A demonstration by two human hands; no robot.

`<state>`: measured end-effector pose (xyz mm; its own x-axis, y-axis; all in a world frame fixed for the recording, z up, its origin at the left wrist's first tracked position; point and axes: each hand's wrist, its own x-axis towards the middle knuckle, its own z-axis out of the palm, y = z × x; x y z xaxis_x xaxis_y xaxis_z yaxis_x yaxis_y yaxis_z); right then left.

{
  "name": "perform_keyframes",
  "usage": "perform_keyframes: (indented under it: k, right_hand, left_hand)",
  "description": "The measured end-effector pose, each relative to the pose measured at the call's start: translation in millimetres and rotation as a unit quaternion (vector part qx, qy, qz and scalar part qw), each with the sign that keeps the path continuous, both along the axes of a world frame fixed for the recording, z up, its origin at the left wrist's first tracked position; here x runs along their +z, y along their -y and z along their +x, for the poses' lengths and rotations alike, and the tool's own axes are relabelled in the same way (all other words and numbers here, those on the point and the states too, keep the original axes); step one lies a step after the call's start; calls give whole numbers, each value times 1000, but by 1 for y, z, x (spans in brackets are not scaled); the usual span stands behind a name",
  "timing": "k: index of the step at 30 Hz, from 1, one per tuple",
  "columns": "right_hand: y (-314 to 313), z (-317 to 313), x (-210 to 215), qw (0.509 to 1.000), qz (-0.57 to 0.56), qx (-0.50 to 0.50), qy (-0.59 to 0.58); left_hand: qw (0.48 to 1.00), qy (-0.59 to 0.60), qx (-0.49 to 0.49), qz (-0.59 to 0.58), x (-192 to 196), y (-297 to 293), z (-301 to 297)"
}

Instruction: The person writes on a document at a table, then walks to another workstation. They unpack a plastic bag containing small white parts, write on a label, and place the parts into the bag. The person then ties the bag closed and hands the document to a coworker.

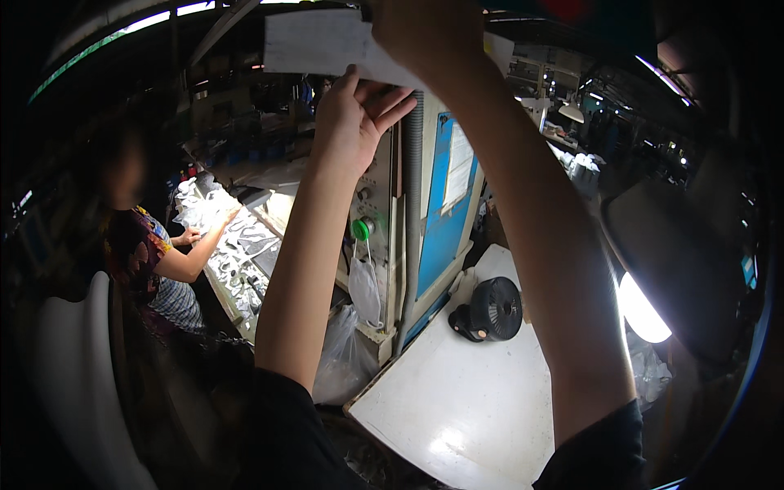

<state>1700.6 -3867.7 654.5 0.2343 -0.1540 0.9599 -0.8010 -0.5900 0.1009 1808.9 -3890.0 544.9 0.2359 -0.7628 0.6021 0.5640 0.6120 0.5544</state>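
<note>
Both my arms reach up to the top of the head view. My left hand (359, 122) has its fingers stretched and apart just below a flat white sheet or panel (314, 42); the fingertips are at its lower edge, and I cannot tell whether they press on it. In front of that panel is my right hand (429, 37), dark against the light, with its fingers curled closed. A small dark bit shows beside its fingers, too dim to name. Whatever the right hand holds is hidden.
Below stands a white table (441, 400) bearing a black fan (495, 310). Beyond it rises a cabinet with a blue panel (437, 229), a green knob (361, 229) and a hanging white mask (364, 290). A bright lamp (641, 310) is at right. Leftward, a person (155, 253) handles white pieces.
</note>
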Motion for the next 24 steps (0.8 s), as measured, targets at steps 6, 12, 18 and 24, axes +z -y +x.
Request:
perform_keyframes:
  k: [6,12,18,24]
  right_hand:
    - [-98,-102,-290,942,88,293,-138]
    - [-193,-325,-536,659,752,-22,23]
    - [-415,-505,-675,234,858,-62,453]
    - [-543,-468,-765,169,704,-153,672]
  left_hand:
    - [967,235,83,-54,-110,-46,-22]
    - [757,577,-236,194,-307,-93,-23]
    - [575,630,-402,333,-483,-119,-107]
    - [584,578,-509,256,-479,-134,-248]
